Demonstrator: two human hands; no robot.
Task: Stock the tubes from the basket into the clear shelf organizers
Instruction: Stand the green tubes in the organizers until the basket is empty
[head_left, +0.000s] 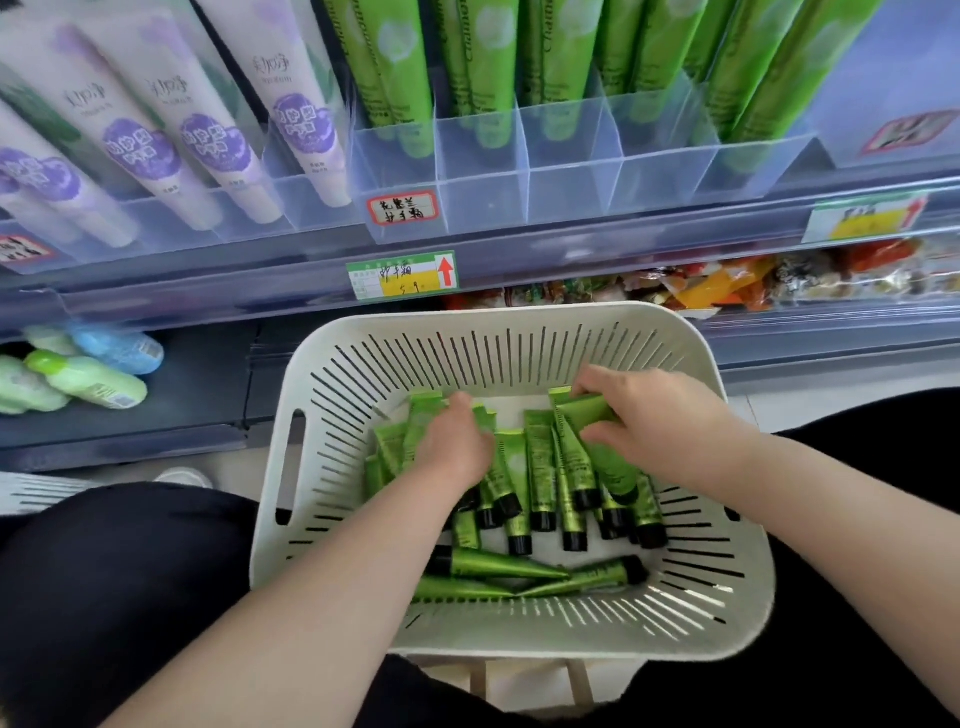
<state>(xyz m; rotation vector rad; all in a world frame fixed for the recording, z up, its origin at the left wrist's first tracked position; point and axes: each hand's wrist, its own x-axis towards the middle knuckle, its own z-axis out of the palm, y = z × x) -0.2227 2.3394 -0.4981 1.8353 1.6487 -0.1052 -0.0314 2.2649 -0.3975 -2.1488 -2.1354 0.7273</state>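
Now: right hand (660, 423) fingers curled round few green tubes (589, 410), centre-right of frame. Left hand (454, 441) fingers bent down among tubes (grip hidden, cannot tell). Both inside white basket (519, 332), lower centre, tubes heaped on its bottom. Clear organizer (571, 176) upper centre, green tubes standing inside.

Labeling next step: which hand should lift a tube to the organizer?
Right hand: its fingers pinch a green tube tilted above the rest. Left hand lies on tubes in the basket, grip unseen.

I see purple-print white tubes (156, 150) upper left, green-yellow price tag (402, 275) on shelf rail (208, 291), pastel bottles (85, 374) lower left, snack packets (727, 283) lower right.
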